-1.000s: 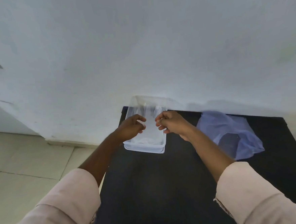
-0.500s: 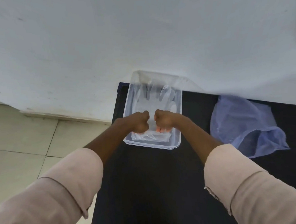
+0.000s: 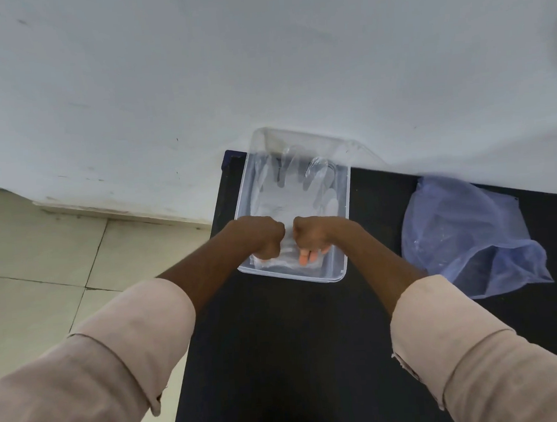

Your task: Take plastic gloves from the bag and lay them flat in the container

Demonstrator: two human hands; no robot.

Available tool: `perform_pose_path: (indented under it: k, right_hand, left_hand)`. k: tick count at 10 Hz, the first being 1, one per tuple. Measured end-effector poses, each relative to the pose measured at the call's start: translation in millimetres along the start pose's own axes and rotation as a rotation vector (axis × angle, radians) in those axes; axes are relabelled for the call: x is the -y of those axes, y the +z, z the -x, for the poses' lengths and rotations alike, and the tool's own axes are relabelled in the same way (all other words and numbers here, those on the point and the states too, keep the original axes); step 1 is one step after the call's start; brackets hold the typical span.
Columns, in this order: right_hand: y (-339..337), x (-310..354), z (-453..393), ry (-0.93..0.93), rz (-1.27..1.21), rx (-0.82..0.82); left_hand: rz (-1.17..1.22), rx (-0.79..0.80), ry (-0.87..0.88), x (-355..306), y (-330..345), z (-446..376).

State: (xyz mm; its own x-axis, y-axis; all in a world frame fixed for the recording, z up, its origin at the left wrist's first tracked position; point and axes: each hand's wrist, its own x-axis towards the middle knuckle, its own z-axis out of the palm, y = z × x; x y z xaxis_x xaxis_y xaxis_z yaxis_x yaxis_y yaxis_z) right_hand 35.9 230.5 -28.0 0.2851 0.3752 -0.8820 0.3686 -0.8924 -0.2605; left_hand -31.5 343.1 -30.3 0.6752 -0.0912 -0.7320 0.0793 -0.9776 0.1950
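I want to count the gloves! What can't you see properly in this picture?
- Head view: how many plastic gloves lie in the container; they are see-through and overlap.
- The gloves' near ends, covered by the left hand and right hand.
- What is left inside the blue bag; its crumpled plastic hides it.
- The table front, cut off by the bottom edge.

left hand (image 3: 264, 236) fisted, right hand (image 3: 311, 235) fisted (knuckles nearly touching)

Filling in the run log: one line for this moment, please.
left hand: fist on glove cuff | right hand: same | glove: flat in container | bag: right, on table
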Motion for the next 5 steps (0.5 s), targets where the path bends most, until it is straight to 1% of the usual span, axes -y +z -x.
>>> perform_pose_path:
  k: [1,2,3,4,5]
  right_hand:
    - [3,1,4,-0.013,0.071,-0.068]
    - [2,2,8,-0.043,0.071,-0.116]
    - [3,0,10,-0.06,-0.008,-0.073]
    - [8,1,13,-0.059,0.043,-0.035]
    - [11,0,16,-0.104,0.185,-0.192]
  left_hand:
    - [-0.046,-0.026,0.022,-1,2,2]
    - [-0.02,-0.088,0.056,1,0,4]
    - [-0.053,-0.103,0.073,1,0,6]
    - [-0.113,-0.074,0.07,-2,1,10]
    - [-0.111,-0.05,0.069,-3,1,11]
